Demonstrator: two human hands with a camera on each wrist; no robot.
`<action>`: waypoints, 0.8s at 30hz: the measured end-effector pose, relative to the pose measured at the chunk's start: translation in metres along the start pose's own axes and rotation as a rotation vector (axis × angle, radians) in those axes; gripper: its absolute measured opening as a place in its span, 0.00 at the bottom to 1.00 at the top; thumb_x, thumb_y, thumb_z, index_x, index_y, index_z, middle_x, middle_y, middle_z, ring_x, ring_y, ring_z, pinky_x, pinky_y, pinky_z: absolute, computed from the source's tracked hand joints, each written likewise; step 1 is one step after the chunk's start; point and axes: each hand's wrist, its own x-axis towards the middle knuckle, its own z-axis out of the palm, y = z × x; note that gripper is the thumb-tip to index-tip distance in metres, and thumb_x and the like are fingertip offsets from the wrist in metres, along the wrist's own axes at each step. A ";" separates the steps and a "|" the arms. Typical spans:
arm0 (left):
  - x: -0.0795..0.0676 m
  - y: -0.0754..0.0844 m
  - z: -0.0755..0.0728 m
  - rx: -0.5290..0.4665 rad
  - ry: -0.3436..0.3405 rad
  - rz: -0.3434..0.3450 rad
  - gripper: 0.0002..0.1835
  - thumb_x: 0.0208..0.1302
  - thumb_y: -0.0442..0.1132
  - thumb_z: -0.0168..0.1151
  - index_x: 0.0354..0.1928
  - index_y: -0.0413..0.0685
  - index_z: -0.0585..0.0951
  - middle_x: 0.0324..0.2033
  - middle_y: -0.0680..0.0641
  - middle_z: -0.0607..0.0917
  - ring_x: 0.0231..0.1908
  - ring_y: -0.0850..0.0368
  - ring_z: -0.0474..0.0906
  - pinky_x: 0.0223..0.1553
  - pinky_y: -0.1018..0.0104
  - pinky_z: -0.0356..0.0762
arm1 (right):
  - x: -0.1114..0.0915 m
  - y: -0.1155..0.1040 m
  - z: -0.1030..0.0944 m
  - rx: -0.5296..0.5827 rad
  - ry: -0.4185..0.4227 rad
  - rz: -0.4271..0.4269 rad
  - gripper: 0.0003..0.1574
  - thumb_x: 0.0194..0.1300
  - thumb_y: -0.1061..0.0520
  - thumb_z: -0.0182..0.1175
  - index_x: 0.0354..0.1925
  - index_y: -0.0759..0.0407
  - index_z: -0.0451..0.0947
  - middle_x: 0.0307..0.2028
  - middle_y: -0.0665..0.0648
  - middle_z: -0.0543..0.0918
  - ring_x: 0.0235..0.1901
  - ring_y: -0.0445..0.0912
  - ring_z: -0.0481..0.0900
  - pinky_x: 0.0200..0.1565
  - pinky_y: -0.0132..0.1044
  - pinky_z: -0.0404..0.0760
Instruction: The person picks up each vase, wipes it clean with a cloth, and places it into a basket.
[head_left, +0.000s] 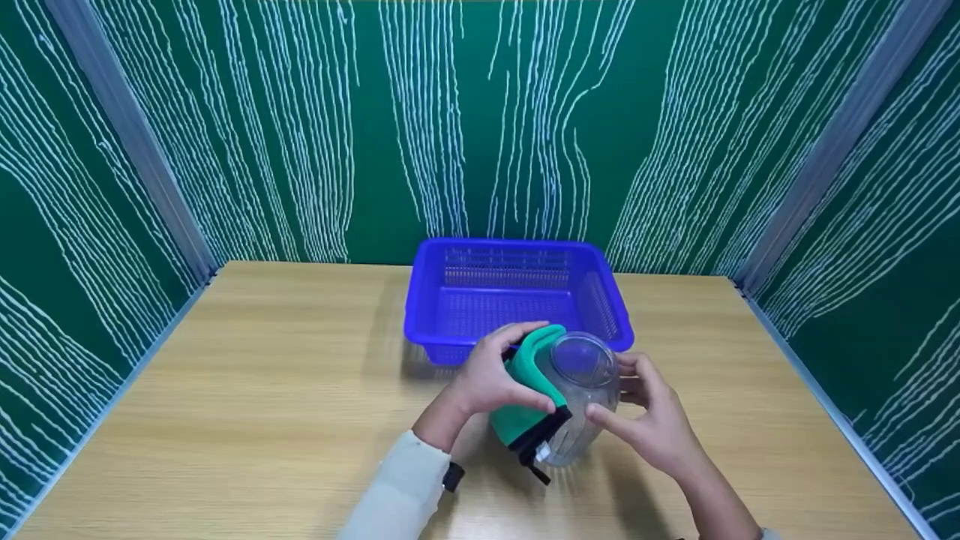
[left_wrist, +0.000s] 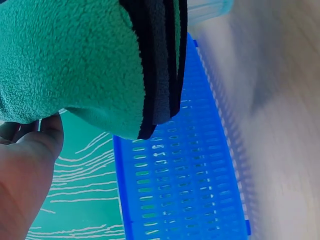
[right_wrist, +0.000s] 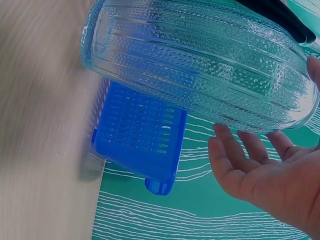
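Observation:
A clear glass vase (head_left: pixel 581 420) with a ribbed, pebbled wall stands between the two hands, its round mouth toward the head camera. The left hand (head_left: pixel 495 371) grips a thick green towel (head_left: pixel 521 416), thumb on the near side and fingers at the far side. Black trim, a white tag and a black loop show along the towel's edge, which overlaps the vase's left side. On the other side, the right hand (head_left: pixel 656 420) holds the vase between thumb and fingers. Its fingertips (right_wrist: pixel 220 132) lie along the glass in the right wrist view.
Right behind the hands sits a blue plastic basket (head_left: pixel 622 330) with slotted walls, near the back of the wooden table (head_left: pixel 262 390). Green panels (head_left: pixel 480 112) with wavy white lines enclose the table at the back and sides, joined by grey corner posts (head_left: pixel 135 127).

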 end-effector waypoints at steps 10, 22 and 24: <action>0.004 0.008 0.000 -0.034 0.034 -0.035 0.43 0.25 0.61 0.72 0.53 0.79 0.66 0.50 0.68 0.71 0.50 0.67 0.67 0.50 0.58 0.66 | 0.001 0.002 -0.001 -0.005 -0.004 0.010 0.37 0.43 0.49 0.68 0.51 0.48 0.63 0.47 0.47 0.73 0.44 0.42 0.73 0.45 0.34 0.73; -0.007 0.028 -0.002 -0.146 -0.090 -0.071 0.39 0.38 0.58 0.68 0.58 0.69 0.66 0.50 0.63 0.74 0.49 0.64 0.69 0.48 0.60 0.67 | -0.004 -0.020 -0.002 0.010 -0.003 0.015 0.36 0.44 0.52 0.68 0.51 0.57 0.65 0.45 0.52 0.75 0.43 0.43 0.73 0.44 0.35 0.74; -0.007 0.026 -0.002 -0.165 -0.105 -0.046 0.40 0.39 0.59 0.67 0.59 0.66 0.65 0.50 0.58 0.74 0.48 0.65 0.70 0.48 0.61 0.68 | -0.005 -0.025 -0.002 0.007 -0.002 0.011 0.36 0.44 0.52 0.68 0.51 0.59 0.65 0.45 0.53 0.75 0.43 0.43 0.73 0.44 0.35 0.74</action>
